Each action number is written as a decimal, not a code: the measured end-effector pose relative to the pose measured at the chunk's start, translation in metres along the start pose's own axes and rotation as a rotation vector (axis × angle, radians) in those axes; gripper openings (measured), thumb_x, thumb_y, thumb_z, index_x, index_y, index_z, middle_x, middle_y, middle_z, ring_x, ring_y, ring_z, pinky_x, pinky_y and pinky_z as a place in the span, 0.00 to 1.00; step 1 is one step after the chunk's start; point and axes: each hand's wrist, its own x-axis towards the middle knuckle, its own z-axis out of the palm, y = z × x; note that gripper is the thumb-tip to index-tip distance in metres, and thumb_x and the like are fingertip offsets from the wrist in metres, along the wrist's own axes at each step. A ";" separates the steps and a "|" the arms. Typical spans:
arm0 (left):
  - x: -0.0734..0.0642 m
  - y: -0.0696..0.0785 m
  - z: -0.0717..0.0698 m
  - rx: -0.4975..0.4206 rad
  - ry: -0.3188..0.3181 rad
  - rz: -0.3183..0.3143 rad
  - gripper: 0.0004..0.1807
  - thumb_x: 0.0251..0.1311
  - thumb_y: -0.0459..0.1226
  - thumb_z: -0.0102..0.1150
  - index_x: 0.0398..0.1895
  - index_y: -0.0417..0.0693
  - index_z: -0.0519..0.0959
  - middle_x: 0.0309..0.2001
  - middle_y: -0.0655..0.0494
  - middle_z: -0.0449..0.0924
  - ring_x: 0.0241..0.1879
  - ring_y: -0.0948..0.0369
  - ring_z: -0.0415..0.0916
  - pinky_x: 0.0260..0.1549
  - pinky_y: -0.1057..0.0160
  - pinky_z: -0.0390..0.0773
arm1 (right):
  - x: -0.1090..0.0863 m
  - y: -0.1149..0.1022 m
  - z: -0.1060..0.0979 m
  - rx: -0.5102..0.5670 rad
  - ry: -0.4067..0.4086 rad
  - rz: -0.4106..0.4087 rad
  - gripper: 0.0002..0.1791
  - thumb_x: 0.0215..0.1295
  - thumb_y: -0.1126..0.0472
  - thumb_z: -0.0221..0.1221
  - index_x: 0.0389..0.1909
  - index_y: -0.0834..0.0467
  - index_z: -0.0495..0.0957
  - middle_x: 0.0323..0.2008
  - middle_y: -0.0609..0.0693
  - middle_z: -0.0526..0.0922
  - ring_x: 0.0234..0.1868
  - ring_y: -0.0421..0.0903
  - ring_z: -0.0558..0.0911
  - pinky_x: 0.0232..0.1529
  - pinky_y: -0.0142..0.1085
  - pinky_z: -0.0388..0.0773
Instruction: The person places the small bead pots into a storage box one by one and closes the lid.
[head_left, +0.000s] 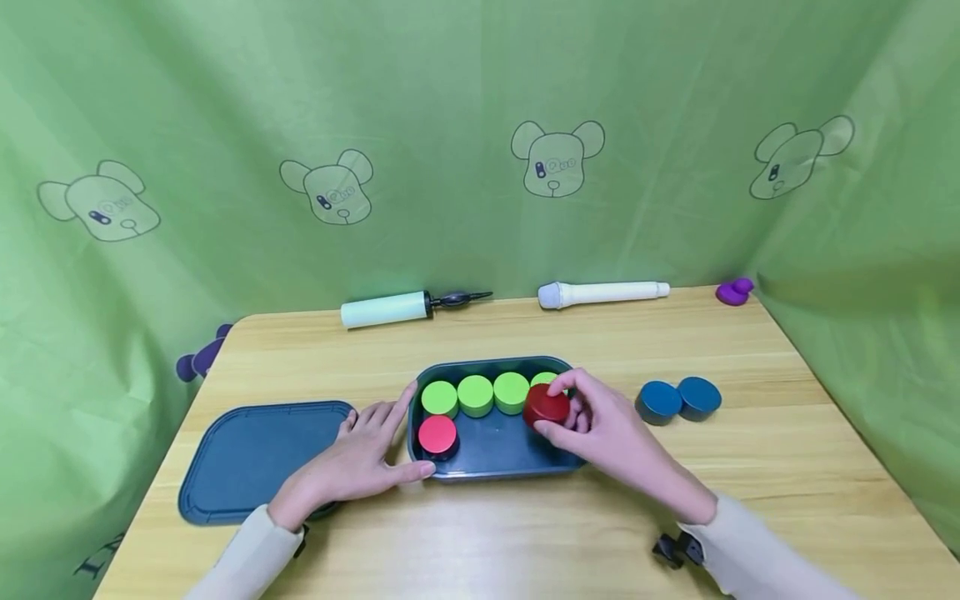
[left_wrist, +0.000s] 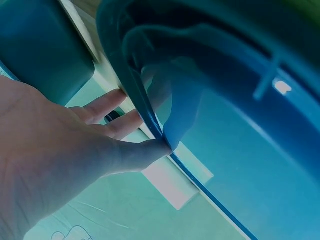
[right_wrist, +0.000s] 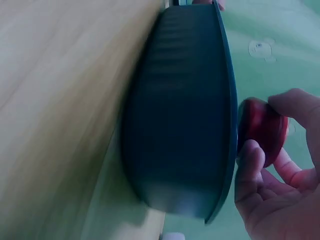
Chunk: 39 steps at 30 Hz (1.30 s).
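A dark blue tray (head_left: 495, 454) stands mid-table, with several green cylinders (head_left: 476, 396) in its back row and a red cylinder (head_left: 438, 436) at its front left. My right hand (head_left: 600, 421) pinches a second red cylinder (head_left: 547, 405) between thumb and fingers over the tray's right end. In the right wrist view this red cylinder (right_wrist: 262, 131) shows beyond the tray's rim (right_wrist: 231, 115). With fingers spread and fairly straight, my left hand (head_left: 356, 458) touches the tray's left end. The left wrist view shows a fingertip of the left hand (left_wrist: 75, 145) against the tray's rim (left_wrist: 159, 131).
Two blue cylinders (head_left: 660, 402) lie right of the tray. A dark blue lid (head_left: 258, 462) rests at left, partly under the left hand. Along the back edge lie a light blue hand pump (head_left: 386, 309), a white microphone (head_left: 611, 292) and a purple object (head_left: 734, 292). A green curtain (head_left: 450, 150) hangs behind.
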 end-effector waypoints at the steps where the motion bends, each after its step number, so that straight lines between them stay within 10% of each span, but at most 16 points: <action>1: 0.000 0.000 0.000 0.001 0.003 0.001 0.63 0.66 0.76 0.58 0.92 0.69 0.33 0.82 0.39 0.60 0.79 0.32 0.54 0.72 0.19 0.43 | 0.002 -0.002 0.004 -0.005 -0.016 -0.010 0.24 0.63 0.52 0.81 0.53 0.45 0.78 0.31 0.45 0.80 0.30 0.46 0.79 0.28 0.35 0.78; 22: 0.000 -0.004 0.005 -0.010 0.004 -0.005 0.63 0.65 0.76 0.58 0.91 0.72 0.33 0.81 0.38 0.60 0.79 0.31 0.55 0.72 0.19 0.44 | 0.028 -0.024 0.070 -0.194 -0.231 0.008 0.21 0.62 0.55 0.81 0.47 0.51 0.79 0.35 0.41 0.81 0.27 0.37 0.78 0.32 0.35 0.79; 39: 0.001 -0.002 0.003 -0.004 0.015 0.006 0.63 0.65 0.76 0.58 0.91 0.72 0.32 0.81 0.38 0.60 0.79 0.32 0.55 0.72 0.19 0.43 | 0.035 -0.023 0.076 -0.154 -0.261 0.022 0.20 0.61 0.63 0.81 0.47 0.54 0.80 0.36 0.43 0.81 0.28 0.38 0.80 0.33 0.35 0.80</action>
